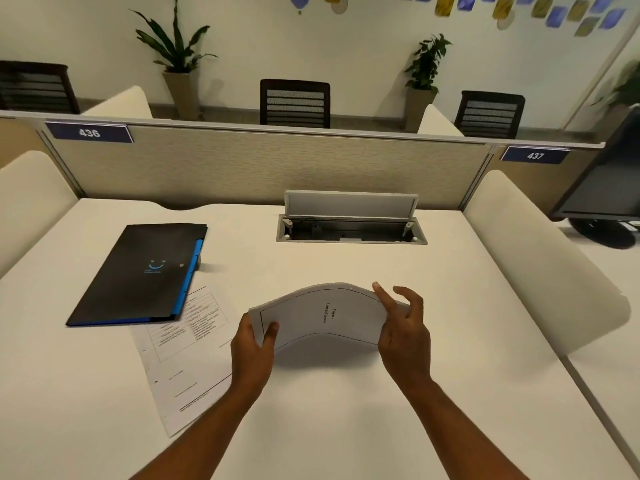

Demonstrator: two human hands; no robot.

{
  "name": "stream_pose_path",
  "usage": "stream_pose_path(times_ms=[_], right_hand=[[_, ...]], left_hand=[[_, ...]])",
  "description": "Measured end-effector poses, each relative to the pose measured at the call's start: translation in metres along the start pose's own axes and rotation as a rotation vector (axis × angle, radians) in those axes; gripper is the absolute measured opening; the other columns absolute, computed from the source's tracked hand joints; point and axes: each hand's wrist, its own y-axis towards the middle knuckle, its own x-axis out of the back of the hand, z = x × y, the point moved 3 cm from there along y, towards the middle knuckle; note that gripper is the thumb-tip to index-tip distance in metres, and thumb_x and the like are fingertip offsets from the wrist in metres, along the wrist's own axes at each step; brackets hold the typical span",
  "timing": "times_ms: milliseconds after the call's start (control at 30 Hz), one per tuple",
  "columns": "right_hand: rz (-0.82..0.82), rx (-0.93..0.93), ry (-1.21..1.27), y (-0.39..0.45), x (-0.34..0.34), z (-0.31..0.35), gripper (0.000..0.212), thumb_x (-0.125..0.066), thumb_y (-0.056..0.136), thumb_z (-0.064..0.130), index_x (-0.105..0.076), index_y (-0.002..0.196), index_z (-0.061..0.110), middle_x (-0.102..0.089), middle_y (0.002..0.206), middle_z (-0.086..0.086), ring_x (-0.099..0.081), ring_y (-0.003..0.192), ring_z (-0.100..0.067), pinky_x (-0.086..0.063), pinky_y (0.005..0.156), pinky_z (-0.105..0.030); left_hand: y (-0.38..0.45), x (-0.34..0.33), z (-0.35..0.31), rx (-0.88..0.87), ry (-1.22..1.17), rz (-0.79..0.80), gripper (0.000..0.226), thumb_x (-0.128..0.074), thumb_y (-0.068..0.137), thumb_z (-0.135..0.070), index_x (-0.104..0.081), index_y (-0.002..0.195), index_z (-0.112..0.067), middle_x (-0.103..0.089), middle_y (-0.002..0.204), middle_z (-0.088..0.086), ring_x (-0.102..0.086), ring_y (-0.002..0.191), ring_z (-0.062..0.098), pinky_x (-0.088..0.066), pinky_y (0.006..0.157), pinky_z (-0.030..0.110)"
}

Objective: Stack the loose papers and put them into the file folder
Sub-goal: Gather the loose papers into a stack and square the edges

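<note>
A printed sheet of paper (325, 317) arches upward above the white desk (346, 410), held between both hands. My left hand (251, 348) pinches its left edge, thumb on top. My right hand (403, 327) presses against its right edge with the index finger straight and the other fingers loosely spread. A second printed sheet (183, 362) with a table and punch holes lies flat on the desk to the left, its top corner tucked under the folder. The black file folder (142, 271) with blue trim lies closed at the left.
An open cable tray (351, 230) with a raised lid sits in the desk beyond the hands. A fabric partition (263, 168) runs along the back, with curved white dividers (533, 254) at each side. A monitor (609, 181) stands at the far right.
</note>
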Motion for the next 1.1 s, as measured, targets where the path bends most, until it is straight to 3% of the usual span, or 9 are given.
stream_pose_path(times_ms=[133,200,267,333,400,600,733,967,1100], right_hand=[[-0.057,-0.043,0.088,-0.001,0.001,0.003,0.068,-0.063,0.09,-0.003,-0.05,0.147,0.032,-0.045,0.138,0.0,-0.06,0.101,-0.015,-0.063,0.073,-0.028],[-0.099,-0.22,0.294,-0.001,0.0,-0.002,0.077,-0.07,0.088,0.0,-0.039,0.152,0.029,-0.043,0.137,0.017,-0.058,0.11,-0.012,-0.059,0.08,-0.024],[-0.056,-0.472,0.527,-0.003,-0.004,-0.014,0.084,-0.077,0.085,0.004,-0.034,0.152,0.032,-0.048,0.13,0.025,-0.063,0.105,-0.013,-0.059,0.076,-0.027],[0.092,-0.677,0.688,-0.005,-0.017,-0.025,0.057,-0.076,0.087,0.007,-0.054,0.135,0.029,-0.063,0.12,0.013,-0.068,0.104,-0.02,-0.056,0.076,-0.028],[0.148,-0.764,0.703,-0.008,-0.026,-0.03,0.024,-0.072,0.091,0.009,-0.069,0.11,0.024,-0.074,0.108,0.002,-0.069,0.106,-0.029,-0.054,0.078,-0.03],[0.05,-0.737,0.692,-0.005,-0.015,-0.018,0.015,-0.069,0.093,0.01,-0.069,0.107,0.017,-0.073,0.099,0.003,-0.067,0.093,-0.017,-0.051,0.077,-0.029],[0.16,-0.798,0.627,-0.032,-0.027,-0.023,0.023,-0.07,0.094,0.013,-0.069,0.116,0.012,-0.074,0.105,0.0,-0.069,0.099,-0.021,-0.053,0.08,-0.03],[0.141,-0.803,0.611,-0.028,-0.026,-0.025,0.023,-0.069,0.094,0.011,-0.067,0.117,0.013,-0.072,0.106,0.0,-0.067,0.099,-0.019,-0.05,0.083,-0.032],[0.278,-0.855,0.549,-0.029,-0.032,-0.037,0.014,-0.067,0.094,0.012,-0.067,0.106,0.02,-0.073,0.106,-0.002,-0.067,0.102,-0.024,-0.051,0.084,-0.035]], left_hand=[[0.001,-0.002,-0.001,-0.002,-0.023,-0.012,0.05,-0.063,0.09,-0.024,-0.046,0.135,-0.012,-0.058,0.13,0.009,-0.055,0.121,0.029,-0.049,0.098,0.043],[0.002,-0.002,-0.003,0.005,-0.03,-0.02,0.044,-0.06,0.093,-0.022,-0.048,0.133,-0.012,-0.059,0.126,0.008,-0.056,0.119,0.028,-0.049,0.096,0.039],[0.004,-0.004,-0.005,0.006,-0.032,-0.019,0.041,-0.057,0.094,-0.023,-0.048,0.133,-0.013,-0.06,0.125,0.007,-0.056,0.118,0.027,-0.049,0.098,0.04],[0.005,-0.006,-0.006,0.001,-0.03,-0.007,0.038,-0.055,0.096,-0.024,-0.049,0.133,-0.014,-0.06,0.124,0.007,-0.056,0.118,0.027,-0.049,0.1,0.042],[0.005,-0.008,-0.009,0.003,-0.036,0.002,0.037,-0.053,0.097,-0.023,-0.048,0.133,-0.013,-0.059,0.124,0.008,-0.056,0.118,0.028,-0.049,0.098,0.041],[0.009,-0.002,-0.016,-0.026,-0.094,-0.034,0.048,-0.056,0.095,-0.03,-0.04,0.139,-0.018,-0.055,0.133,0.005,-0.053,0.122,0.023,-0.049,0.101,0.044],[-0.003,-0.002,-0.002,-0.022,-0.091,0.042,0.047,-0.065,0.088,-0.027,-0.045,0.13,-0.022,-0.058,0.12,0.0,-0.056,0.112,0.019,-0.05,0.09,0.03],[0.0,-0.006,-0.006,-0.028,-0.062,0.041,0.049,-0.067,0.089,-0.022,-0.048,0.133,-0.014,-0.059,0.117,-0.002,-0.056,0.108,0.014,-0.049,0.092,0.03],[0.009,-0.008,0.0,-0.007,0.049,0.073,0.042,-0.068,0.088,-0.018,-0.053,0.127,-0.012,-0.061,0.11,0.0,-0.06,0.104,0.022,-0.049,0.088,0.031]])
